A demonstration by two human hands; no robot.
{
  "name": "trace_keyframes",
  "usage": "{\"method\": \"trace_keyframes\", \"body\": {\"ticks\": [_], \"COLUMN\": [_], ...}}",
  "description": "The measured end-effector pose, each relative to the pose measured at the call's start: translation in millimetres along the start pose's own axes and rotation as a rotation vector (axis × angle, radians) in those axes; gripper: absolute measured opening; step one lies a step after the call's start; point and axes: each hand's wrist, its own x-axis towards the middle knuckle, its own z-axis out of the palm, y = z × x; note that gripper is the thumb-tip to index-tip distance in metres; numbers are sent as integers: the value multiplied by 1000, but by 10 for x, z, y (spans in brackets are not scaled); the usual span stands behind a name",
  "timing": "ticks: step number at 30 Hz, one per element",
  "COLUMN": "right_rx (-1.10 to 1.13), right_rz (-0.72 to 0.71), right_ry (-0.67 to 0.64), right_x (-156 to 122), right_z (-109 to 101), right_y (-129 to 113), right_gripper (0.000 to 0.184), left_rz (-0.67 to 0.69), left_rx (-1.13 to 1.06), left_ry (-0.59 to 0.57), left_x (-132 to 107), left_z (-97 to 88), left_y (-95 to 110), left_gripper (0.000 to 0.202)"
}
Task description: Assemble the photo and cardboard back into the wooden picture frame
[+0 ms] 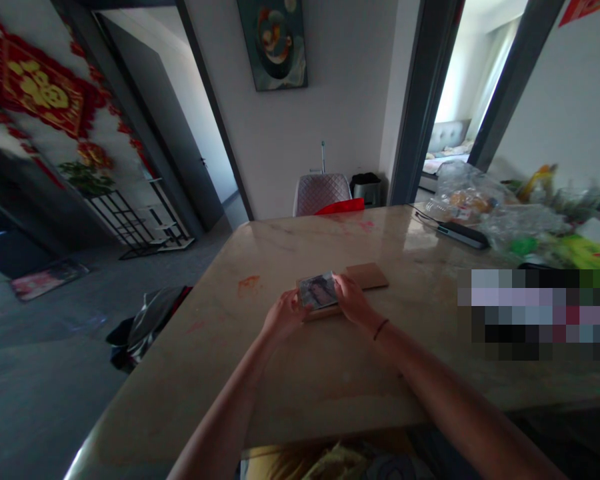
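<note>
Between my two hands is a flat rectangular picture card or small stack of cards (317, 291), with a dark printed picture on top. My left hand (285, 312) grips its left edge, fingers closed on it. On the opposite side, my right hand (354, 300) has its fingers closed at the right edge. A brown cardboard box or tray (325, 313) shows just under the card; I cannot tell whether the card sits inside it or above it. Beyond my right hand lies a flat brown cardboard piece (367, 275), perhaps a lid.
All this is on a glossy marble-like table (260, 387). At the right stand clear plastic bags (473, 190), a dark elongated device with a cord (463, 235) and a yellow-green package (587, 253). A padded chair (323, 192) with a red item (341, 207) is at the far edge.
</note>
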Motion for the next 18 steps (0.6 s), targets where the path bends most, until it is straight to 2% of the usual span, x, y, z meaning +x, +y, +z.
{"method": "trace_keyframes", "body": {"ticks": [12,18], "right_rx": [-13,-76], "right_rz": [65,93], "right_ry": [-58,-115], "right_x": [-77,-90], "right_z": [224,211], "right_y": [32,-21], "right_gripper": [51,53], "left_rz": [-20,27], "left_rx": [17,-12], "left_ry": [-28,14], "left_x": [12,6], "left_z": [-13,-2], "left_y": [7,-10], "left_gripper": [48,42]}}
